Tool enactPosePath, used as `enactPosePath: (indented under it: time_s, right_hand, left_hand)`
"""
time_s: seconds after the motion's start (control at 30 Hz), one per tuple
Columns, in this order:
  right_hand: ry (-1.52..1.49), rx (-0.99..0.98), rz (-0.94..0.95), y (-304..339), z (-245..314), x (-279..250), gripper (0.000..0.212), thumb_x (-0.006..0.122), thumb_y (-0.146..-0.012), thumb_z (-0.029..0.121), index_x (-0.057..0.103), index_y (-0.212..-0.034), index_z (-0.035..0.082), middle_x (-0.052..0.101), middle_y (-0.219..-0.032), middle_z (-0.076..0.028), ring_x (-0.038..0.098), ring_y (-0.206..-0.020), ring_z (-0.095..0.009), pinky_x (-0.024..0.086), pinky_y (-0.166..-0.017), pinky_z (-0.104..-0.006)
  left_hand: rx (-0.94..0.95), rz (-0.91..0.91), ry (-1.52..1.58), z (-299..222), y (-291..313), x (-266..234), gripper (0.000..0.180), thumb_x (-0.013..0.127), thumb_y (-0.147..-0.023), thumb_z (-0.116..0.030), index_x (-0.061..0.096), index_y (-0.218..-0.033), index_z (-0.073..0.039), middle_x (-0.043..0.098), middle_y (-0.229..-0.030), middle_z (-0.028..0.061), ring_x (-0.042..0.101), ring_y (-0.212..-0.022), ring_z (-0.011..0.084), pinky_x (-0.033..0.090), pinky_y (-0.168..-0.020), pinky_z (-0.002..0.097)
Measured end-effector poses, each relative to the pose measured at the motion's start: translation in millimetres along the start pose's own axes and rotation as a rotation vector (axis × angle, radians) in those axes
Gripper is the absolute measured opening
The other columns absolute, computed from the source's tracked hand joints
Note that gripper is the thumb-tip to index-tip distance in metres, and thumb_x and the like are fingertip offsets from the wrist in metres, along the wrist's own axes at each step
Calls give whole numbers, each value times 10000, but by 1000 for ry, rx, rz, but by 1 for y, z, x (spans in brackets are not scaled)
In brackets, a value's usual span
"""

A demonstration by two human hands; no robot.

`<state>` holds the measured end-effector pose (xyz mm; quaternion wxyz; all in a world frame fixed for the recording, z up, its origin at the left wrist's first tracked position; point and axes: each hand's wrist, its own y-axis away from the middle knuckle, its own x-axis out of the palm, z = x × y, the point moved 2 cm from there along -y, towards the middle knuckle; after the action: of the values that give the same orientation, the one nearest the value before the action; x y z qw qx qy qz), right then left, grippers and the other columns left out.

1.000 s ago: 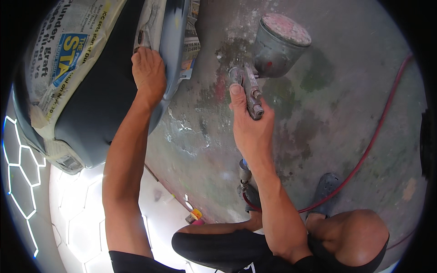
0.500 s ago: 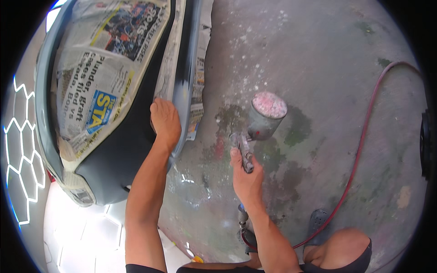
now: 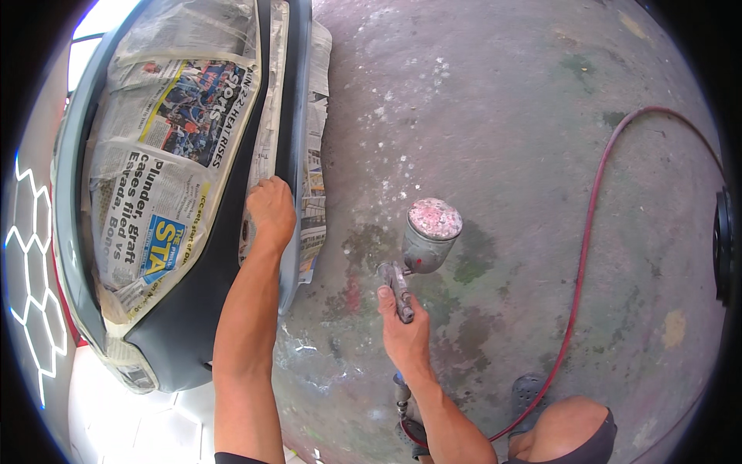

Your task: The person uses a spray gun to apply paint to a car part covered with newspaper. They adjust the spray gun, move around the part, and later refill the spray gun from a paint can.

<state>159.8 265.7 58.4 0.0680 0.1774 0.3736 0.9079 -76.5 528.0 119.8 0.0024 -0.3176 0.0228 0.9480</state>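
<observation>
Curled over the newspaper-lined opening on the side of a dark grey car body [image 3: 178, 325], my left hand [image 3: 270, 210] has its fingers bent inward. Whatever lies under those fingers is hidden. My right hand [image 3: 407, 340] is closed around the handle of a spray gun [image 3: 399, 298], held above the floor to the right of the car. On the gun sits a grey metal cup [image 3: 427, 251], its lid crusted with pink and white paint. Newspaper [image 3: 116, 185] held by masking tape covers the windshield. More newspaper [image 3: 313, 201] hangs out past the grey side panel [image 3: 290, 278].
A red hose [image 3: 581, 286] loops over the stained concrete floor [image 3: 525, 155] on the right and runs behind my right forearm to a fitting [image 3: 402, 394] below the gun. My clog [image 3: 529, 390] shows near the bottom. A black round object [image 3: 723, 247] stands at the right rim.
The view has shifted, so the car and floor sit lower in the picture. Against the car, my left hand is farther along the side opening. The spray gun stays in my right hand.
</observation>
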Motion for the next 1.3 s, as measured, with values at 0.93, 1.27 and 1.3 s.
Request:
enactPosePath:
  time_s: [0.93, 1.27, 1.3]
  right_hand:
    - [-32, -222, 97, 8, 122, 13, 588, 740, -1137, 556, 788, -1215, -25, 687, -810, -51, 622, -755, -144, 519, -708, -374]
    - [231, -509, 191, -85, 276, 73, 758, 748, -1061, 717, 779, -969, -34, 749, -813, -102, 683, -775, -204, 554, -743, -420]
    - [260, -485, 201, -92, 281, 82, 751, 749, -1064, 712, 773, -940, -29, 745, -802, -100, 682, -771, -202, 551, -738, -420]
  left_hand:
    - [122, -50, 592, 35, 132, -61, 183, 714, -1062, -211, 686, -1143, -49, 772, -1067, 171, 749, -1059, 396, 628, -873, 537]
    - [170, 93, 1025, 61, 87, -103, 413, 630, -1114, -184, 684, -1463, 29, 750, -1421, 268, 696, -1338, 452, 543, -1145, 529]
    - [139, 112, 1097, 57, 73, -96, 424, 617, -1119, -186, 678, -1479, 31, 745, -1433, 275, 693, -1352, 449, 537, -1159, 528]
